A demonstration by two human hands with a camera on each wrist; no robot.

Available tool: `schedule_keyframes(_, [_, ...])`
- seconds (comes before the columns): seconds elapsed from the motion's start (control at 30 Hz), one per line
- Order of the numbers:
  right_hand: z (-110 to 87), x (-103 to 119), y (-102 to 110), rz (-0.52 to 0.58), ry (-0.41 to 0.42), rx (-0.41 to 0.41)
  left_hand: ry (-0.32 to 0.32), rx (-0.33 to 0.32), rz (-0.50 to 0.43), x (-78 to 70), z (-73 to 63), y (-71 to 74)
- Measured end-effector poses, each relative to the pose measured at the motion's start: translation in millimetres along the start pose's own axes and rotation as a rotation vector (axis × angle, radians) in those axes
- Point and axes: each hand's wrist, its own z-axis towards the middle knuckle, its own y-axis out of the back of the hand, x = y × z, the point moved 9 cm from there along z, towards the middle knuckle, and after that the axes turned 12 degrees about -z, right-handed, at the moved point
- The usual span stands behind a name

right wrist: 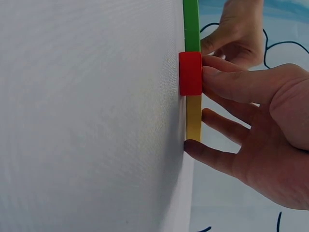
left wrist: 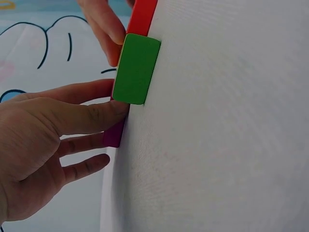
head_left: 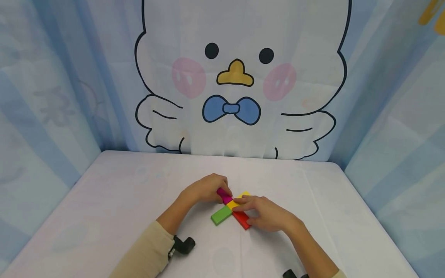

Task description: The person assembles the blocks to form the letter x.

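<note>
Colored blocks lie together in a cross shape on the white table. My left hand (head_left: 208,188) pinches the magenta block (head_left: 223,195) at the back left, thumb on one side and fingers on the other. My right hand (head_left: 267,214) reaches in from the right with extended fingers over yellow (head_left: 231,205) at the middle. Its thumb touches the red block (head_left: 242,219) at the front right. The green block (left wrist: 137,69) points to the front left. Yellow shows again beyond my right fingers; whether it is one block or two cannot be told.
The white cloth-covered table (head_left: 121,216) surrounds the blocks. A curtain (head_left: 236,135) with a cartoon bird hangs behind its far edge, and blue curtains flank both sides. A black wrist mount (head_left: 184,245) sits at my left sleeve.
</note>
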Motion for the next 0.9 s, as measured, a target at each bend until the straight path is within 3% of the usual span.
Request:
schedule_keyframes(0.63, [1.6, 0.6, -1.8, 0.018, -0.018, 0.013, -0.021, -0.003, -0.007, -4.5, -4.6, 0.4])
schedule_keyframes(0.9, [2.1, 1.7, -0.7, -0.008, -0.012, 0.015, 0.008, 0.006, -0.011, -1.5, -5.2, 0.8])
